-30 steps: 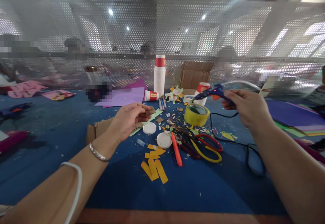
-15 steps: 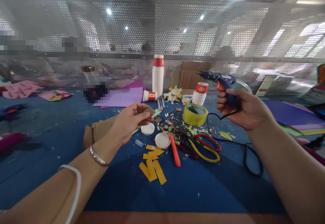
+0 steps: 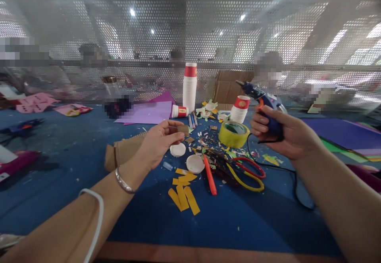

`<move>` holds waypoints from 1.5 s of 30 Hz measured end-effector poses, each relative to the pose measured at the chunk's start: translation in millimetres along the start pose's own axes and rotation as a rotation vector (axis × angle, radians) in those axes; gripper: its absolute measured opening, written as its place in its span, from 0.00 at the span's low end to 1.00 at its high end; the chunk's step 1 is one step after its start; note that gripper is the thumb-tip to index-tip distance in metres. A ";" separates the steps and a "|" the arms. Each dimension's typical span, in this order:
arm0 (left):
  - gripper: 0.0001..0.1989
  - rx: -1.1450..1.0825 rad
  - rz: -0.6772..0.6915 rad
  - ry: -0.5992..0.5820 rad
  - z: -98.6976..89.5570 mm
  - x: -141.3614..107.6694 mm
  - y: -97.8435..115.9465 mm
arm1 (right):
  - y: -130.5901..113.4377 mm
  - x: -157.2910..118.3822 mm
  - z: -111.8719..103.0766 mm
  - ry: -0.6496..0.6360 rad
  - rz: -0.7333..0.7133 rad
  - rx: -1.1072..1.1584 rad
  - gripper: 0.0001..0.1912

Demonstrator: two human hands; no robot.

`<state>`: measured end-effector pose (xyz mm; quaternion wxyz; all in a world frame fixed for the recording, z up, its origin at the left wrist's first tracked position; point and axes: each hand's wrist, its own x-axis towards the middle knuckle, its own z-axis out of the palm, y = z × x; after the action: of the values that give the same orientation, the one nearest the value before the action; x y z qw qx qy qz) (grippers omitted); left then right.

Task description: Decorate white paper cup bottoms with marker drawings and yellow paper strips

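Between the thumb and fingers of my left hand (image 3: 162, 142) is a small brown cardboard piece (image 3: 183, 130). My right hand (image 3: 282, 136) is wrapped round the handle of a blue hot glue gun (image 3: 262, 98), its nozzle pointing up and to the left, with a black cord hanging below. Under my left hand lie two white round lids (image 3: 195, 164). An orange-red pen (image 3: 210, 175) rests beside scissors (image 3: 245, 173) with red and yellow handles. Several yellow paper strips (image 3: 183, 197) are spread nearer to me.
A roll of yellow tape (image 3: 234, 135) stands among paper scraps. Behind it are a tall stack of paper cups (image 3: 189, 90), a shorter stack (image 3: 239, 110) and one cup on its side (image 3: 179, 111). Purple paper (image 3: 145, 113) lies left, blue sheets (image 3: 336, 132) right. A perforated metal screen (image 3: 149, 56) closes the back.
The whole view has shifted slightly, so things appear farther right. The glue gun's nozzle has tilted more upward. The cardboard piece in my left hand shows more of its flat face.
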<state>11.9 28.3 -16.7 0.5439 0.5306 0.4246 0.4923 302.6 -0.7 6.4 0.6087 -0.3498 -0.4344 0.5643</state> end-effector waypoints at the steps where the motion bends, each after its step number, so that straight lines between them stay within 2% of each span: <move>1: 0.16 0.001 0.003 0.001 0.3 -0.3 0.1 | 1.4 -0.2 0.9 0.000 -0.002 -0.012 0.13; 5: 0.16 0.017 0.014 -0.005 0.9 -0.1 -0.6 | 7.7 -0.8 3.5 -0.001 -0.017 -0.075 0.15; 11: 0.16 0.041 0.058 -0.012 -0.5 -0.3 -1.8 | 18.0 -5.5 13.3 -0.028 -0.089 -0.301 0.14; 18: 0.15 0.093 0.102 -0.027 -1.3 -2.6 -0.5 | 31.8 -9.5 22.5 -0.104 -0.064 -0.612 0.17; 22: 0.13 0.079 0.092 -0.021 -0.8 -3.2 1.3 | 35.6 -11.1 23.7 -0.092 -0.064 -0.774 0.18; 26: 0.12 0.060 0.076 -0.022 -1.0 -2.9 1.3 | 35.7 -13.8 27.4 -0.068 -0.049 -0.856 0.16; 33: 0.09 0.093 0.108 -0.038 -2.3 -2.0 -1.8 | 36.7 -13.5 28.8 -0.067 -0.168 -1.025 0.12; 40: 0.11 0.090 0.112 -0.040 -4.1 -1.1 -5.8 | 40.9 -12.1 26.3 -0.060 -0.166 -1.136 0.14; 45: 0.09 0.092 0.109 -0.025 -2.8 -2.2 -4.3 | 41.9 -12.8 26.3 -0.103 -0.227 -1.179 0.14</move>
<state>9.1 26.7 -21.3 0.4965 0.5837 0.4104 0.4944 262.5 -10.1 -23.7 0.3466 -0.5521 -0.7375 0.1761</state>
